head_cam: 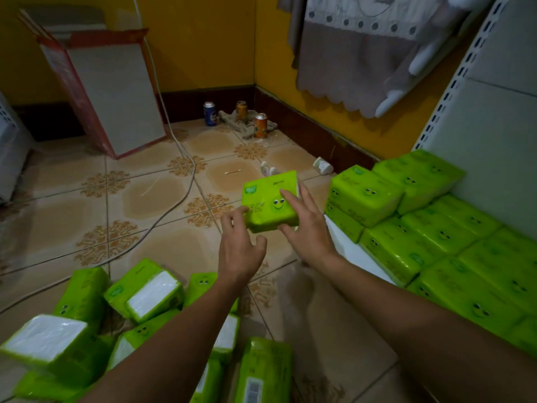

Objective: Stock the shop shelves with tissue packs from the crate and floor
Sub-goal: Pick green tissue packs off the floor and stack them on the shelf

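Green tissue pack (270, 203) gripped by our right hand (308, 228), left hand (239, 248) loose; shelf (350, 249) part-filled, floor packs (87, 330) remain.

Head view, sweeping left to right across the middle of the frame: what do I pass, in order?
Leaning red-edged box → blue can → tissue pack in the grip of the right hand → stacked packs on the shelf.
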`<state>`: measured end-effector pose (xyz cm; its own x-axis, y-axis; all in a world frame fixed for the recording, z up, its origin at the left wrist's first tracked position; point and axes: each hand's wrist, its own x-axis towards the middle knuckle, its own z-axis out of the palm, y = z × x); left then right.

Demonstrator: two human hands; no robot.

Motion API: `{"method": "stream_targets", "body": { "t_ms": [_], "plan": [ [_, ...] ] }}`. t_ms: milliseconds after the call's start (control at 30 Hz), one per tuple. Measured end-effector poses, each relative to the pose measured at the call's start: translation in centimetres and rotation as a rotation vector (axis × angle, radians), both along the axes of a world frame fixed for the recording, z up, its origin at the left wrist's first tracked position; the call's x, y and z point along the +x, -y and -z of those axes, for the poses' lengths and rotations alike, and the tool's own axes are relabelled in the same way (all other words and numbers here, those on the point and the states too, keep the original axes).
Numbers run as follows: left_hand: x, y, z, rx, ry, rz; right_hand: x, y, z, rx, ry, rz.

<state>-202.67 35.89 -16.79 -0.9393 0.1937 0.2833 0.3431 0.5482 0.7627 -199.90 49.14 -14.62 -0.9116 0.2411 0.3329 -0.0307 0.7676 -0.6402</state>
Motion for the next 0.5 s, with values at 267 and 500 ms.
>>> {"method": "stream_targets", "body": {
  "t_ms": [267,500],
  "plan": [
    [1.8,-6.2,-2.5,0.113,-0.064,0.191,4.6,-5.0,-2.6,-0.052,-0.209,0.244],
    [4.9,-11.4,-3.4,0.114,-0.08,0.574,11.0,-11.5,-4.1,-0.019,-0.215,0.486]
  ]
}}
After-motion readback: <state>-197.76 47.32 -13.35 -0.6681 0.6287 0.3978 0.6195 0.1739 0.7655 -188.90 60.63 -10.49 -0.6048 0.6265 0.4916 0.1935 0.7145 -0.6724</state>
